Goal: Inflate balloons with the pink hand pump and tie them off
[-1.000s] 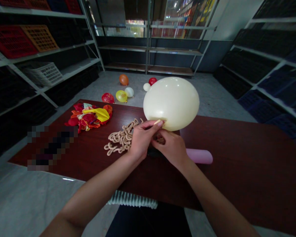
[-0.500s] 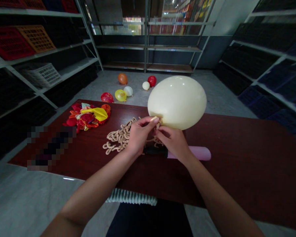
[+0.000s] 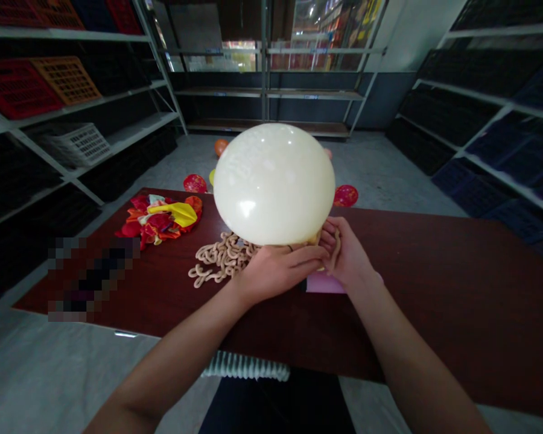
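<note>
the inflated cream latex balloon (image 3: 274, 184) is held over the far half of the dark red table (image 3: 434, 289). its underside is met by the left hand (image 3: 276, 274), which is laid flat with the fingers extended and not pinching. the right hand (image 3: 346, 256) is cupped at the balloon's lower edge with the fingers curled, but whether anything is pinched there cannot be told, and the neck is hidden. a pink cylinder (image 3: 323, 283) is placed on the table beneath the right hand, and a heap of looped tan latex strands (image 3: 221, 259) and a pile of flat coloured balloons (image 3: 158, 220) lie to the left on the table. the balloon is judged light, soft, slippery and easily burst; it is best taken by the neck, with the body only lightly supported.
</note>
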A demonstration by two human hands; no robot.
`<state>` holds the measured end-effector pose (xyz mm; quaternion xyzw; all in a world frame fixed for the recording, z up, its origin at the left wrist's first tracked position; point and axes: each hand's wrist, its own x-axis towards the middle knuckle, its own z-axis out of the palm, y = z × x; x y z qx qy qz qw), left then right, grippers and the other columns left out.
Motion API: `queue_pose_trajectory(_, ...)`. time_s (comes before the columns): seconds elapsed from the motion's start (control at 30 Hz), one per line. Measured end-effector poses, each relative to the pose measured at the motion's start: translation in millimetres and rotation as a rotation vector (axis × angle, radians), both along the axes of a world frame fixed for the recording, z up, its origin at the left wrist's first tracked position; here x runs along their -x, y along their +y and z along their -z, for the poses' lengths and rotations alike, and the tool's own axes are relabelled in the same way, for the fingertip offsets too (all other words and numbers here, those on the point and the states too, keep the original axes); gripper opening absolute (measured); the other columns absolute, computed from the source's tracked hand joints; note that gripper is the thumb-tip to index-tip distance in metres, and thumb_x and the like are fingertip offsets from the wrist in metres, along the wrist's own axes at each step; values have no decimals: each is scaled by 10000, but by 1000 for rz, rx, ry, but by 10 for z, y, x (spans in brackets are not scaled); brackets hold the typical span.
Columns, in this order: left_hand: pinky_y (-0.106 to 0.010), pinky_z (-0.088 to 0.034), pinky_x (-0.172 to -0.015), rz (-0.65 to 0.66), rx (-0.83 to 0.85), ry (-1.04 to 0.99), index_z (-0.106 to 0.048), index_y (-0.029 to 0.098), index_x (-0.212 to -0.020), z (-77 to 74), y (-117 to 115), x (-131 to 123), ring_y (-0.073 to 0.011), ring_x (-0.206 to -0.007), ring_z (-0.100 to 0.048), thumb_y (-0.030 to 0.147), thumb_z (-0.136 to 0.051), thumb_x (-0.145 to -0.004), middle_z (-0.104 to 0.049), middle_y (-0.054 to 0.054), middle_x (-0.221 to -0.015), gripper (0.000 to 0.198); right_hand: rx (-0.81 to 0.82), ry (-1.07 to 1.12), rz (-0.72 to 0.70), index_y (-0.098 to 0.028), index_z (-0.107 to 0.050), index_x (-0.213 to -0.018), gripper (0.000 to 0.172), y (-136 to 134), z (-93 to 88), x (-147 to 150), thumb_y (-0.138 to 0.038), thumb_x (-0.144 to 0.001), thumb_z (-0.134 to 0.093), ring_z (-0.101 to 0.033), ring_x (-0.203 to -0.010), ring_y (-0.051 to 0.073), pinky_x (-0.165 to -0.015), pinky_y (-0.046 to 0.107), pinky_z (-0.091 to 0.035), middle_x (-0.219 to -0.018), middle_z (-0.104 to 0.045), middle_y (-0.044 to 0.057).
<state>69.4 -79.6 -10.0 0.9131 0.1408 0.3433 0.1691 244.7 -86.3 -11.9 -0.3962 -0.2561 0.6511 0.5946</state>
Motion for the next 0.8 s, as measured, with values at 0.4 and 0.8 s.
queue_pose_trajectory(0.4, -317, -485, -768, -249, 136, -108, -533, 194, -1045, 140, 164, 89, -215, -851, -633, 212, -393, -1000, -652, -87, -909, 148, -69, -275, -138, -261, -291, -574, 373, -49, -35, 107, -483, -752, -531, -257, -487, 119, -500, 267, -336, -496, -253, -67)
queue_pose_trajectory(0.8, -272, -468, -754, -235, 169, -146, -557, 210, -1044, 112, 211, 85, -182, -853, -655, 256, -522, -988, -678, -46, -952, 80, -183, -346, -254, -240, -425, -537, 493, -84, -30, 104, -618, -848, -487, -384, -456, 111, -522, 289, -373, -463, -392, -42)
